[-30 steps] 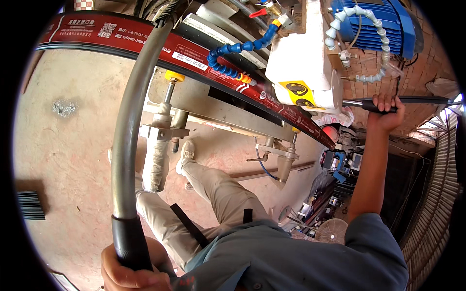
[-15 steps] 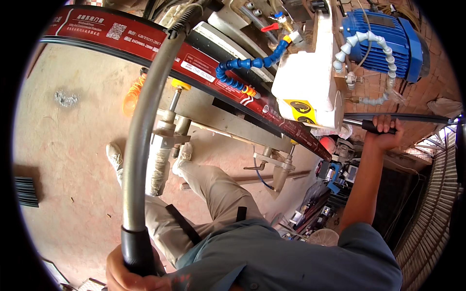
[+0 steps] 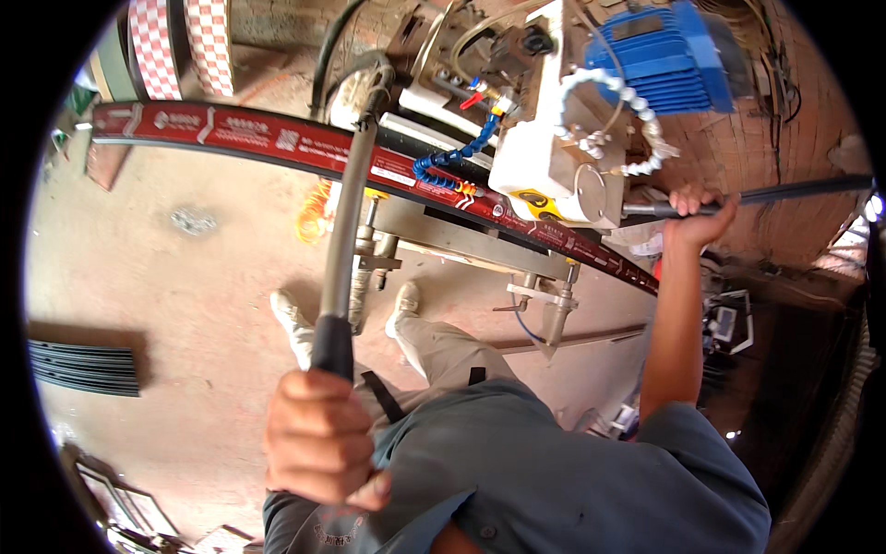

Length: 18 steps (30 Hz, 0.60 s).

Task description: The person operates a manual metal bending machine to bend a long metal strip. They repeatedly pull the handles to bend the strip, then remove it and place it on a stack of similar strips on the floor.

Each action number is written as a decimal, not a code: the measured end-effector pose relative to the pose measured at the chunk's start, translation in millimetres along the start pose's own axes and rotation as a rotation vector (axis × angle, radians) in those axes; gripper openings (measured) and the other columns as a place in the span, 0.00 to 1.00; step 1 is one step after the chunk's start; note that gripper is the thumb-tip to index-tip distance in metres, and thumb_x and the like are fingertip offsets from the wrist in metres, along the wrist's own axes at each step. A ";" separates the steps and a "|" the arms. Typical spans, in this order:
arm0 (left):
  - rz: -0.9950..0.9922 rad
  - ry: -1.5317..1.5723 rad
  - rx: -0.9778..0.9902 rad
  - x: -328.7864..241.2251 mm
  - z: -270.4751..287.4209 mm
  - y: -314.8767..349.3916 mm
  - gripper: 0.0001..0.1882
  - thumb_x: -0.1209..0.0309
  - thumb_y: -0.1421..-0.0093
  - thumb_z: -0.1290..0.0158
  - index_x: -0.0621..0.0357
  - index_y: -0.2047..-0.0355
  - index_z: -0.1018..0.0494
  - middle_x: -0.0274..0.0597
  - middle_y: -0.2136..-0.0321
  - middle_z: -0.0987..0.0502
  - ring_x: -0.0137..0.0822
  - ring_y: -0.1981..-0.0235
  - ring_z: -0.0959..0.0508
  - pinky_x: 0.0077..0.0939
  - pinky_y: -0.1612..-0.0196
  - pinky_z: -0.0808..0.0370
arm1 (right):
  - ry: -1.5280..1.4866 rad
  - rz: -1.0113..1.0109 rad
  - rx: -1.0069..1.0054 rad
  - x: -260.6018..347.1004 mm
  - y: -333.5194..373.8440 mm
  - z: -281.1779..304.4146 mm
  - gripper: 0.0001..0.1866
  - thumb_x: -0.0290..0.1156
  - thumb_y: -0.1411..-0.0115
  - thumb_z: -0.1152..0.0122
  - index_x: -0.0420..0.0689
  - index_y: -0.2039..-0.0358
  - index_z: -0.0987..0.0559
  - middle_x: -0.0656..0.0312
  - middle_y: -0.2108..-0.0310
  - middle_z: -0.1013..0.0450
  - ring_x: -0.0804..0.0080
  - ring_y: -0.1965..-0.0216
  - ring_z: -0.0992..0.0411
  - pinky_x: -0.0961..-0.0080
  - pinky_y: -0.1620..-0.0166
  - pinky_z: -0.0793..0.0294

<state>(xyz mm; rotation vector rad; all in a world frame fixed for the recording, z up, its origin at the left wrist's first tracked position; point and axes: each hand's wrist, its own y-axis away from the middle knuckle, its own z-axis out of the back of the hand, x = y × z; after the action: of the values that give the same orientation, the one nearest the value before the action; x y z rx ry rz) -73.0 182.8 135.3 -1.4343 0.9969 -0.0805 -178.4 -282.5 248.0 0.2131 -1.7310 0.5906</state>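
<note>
Head view: a long red bar (image 3: pixel 235 131) with pale lettering slants from the upper left down to the right, in front of me. My left hand (image 3: pixel 323 439), on my side of the bar, has its fingers curled tight around the black grip (image 3: pixel 332 346) of a metal lever (image 3: pixel 349 222). The lever rises from my fist and crosses over the bar to its far side. My right arm reaches up past the bar's right end, and my right hand (image 3: pixel 699 212) is closed around a dark handle (image 3: pixel 657 210) beside a white machine head (image 3: pixel 535 166). That head sits at the bar's far side, right of the middle. Beyond the bar, behind the head, is a blue motor (image 3: pixel 660 55) with a white jointed hose (image 3: pixel 641 102) looping near it. A blue jointed hose (image 3: pixel 461 155) bends down to the bar, its orange tip close to the red surface. On the floor on my side of the bar are my pale shoes (image 3: pixel 404 303) and, farther left, a stack of dark strips (image 3: pixel 83 367).
</note>
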 end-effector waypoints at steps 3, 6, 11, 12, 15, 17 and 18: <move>0.124 0.003 0.088 -15.2 -6.8 -47.1 0.13 0.72 0.57 0.41 0.52 0.87 0.36 0.31 0.86 0.32 0.33 0.83 0.30 0.30 0.74 0.31 | -0.040 -0.013 -0.022 3.6 -8.8 5.0 0.32 0.67 0.38 0.58 0.51 0.84 0.40 0.67 0.89 0.46 0.74 0.89 0.48 0.74 0.81 0.47; 0.123 0.007 0.133 -16.4 -20.5 -96.6 0.10 0.77 0.60 0.44 0.54 0.85 0.37 0.32 0.86 0.34 0.35 0.84 0.32 0.30 0.76 0.34 | -0.102 -0.025 -0.059 9.5 -7.0 14.1 0.33 0.68 0.40 0.55 0.51 0.83 0.39 0.66 0.87 0.45 0.73 0.89 0.47 0.74 0.81 0.45; 0.112 -0.010 0.097 -11.4 -40.0 -149.2 0.11 0.82 0.53 0.49 0.58 0.84 0.39 0.38 0.86 0.33 0.33 0.84 0.34 0.25 0.79 0.41 | -0.108 0.019 -0.059 12.1 -8.9 10.2 0.31 0.64 0.37 0.54 0.47 0.80 0.36 0.63 0.88 0.42 0.72 0.88 0.44 0.73 0.81 0.42; 0.151 0.009 0.051 -12.0 -44.6 -156.6 0.12 0.83 0.50 0.49 0.59 0.84 0.40 0.39 0.86 0.34 0.30 0.84 0.35 0.22 0.79 0.42 | -0.107 0.036 -0.056 12.9 -9.9 7.0 0.31 0.63 0.37 0.53 0.46 0.80 0.36 0.62 0.88 0.42 0.72 0.88 0.44 0.73 0.81 0.41; 0.191 -0.094 0.070 -4.8 -50.8 -178.0 0.15 0.74 0.37 0.54 0.57 0.82 0.41 0.37 0.86 0.35 0.24 0.82 0.38 0.20 0.80 0.43 | -0.061 0.082 -0.069 18.2 -5.8 5.2 0.30 0.61 0.37 0.50 0.46 0.80 0.37 0.63 0.88 0.42 0.72 0.88 0.44 0.74 0.81 0.41; 0.258 -0.033 -0.011 -1.7 -67.7 -200.9 0.15 0.74 0.37 0.53 0.58 0.82 0.39 0.37 0.87 0.36 0.26 0.84 0.38 0.21 0.79 0.42 | -0.046 0.093 -0.086 20.6 -4.3 11.0 0.29 0.58 0.38 0.47 0.46 0.81 0.37 0.64 0.88 0.43 0.74 0.88 0.44 0.76 0.81 0.42; 0.252 0.001 -0.071 2.9 -74.7 -212.5 0.15 0.74 0.38 0.53 0.58 0.82 0.38 0.37 0.87 0.36 0.27 0.85 0.38 0.21 0.79 0.41 | -0.049 0.115 -0.080 24.1 -3.9 9.6 0.28 0.56 0.38 0.45 0.47 0.81 0.37 0.65 0.88 0.42 0.75 0.88 0.44 0.76 0.81 0.42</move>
<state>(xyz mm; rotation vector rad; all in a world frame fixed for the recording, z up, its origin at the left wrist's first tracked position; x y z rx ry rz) -9.0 79.3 325.0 -1.3611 1.1837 0.1400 -190.9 -286.4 270.7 0.0725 -1.8190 0.6022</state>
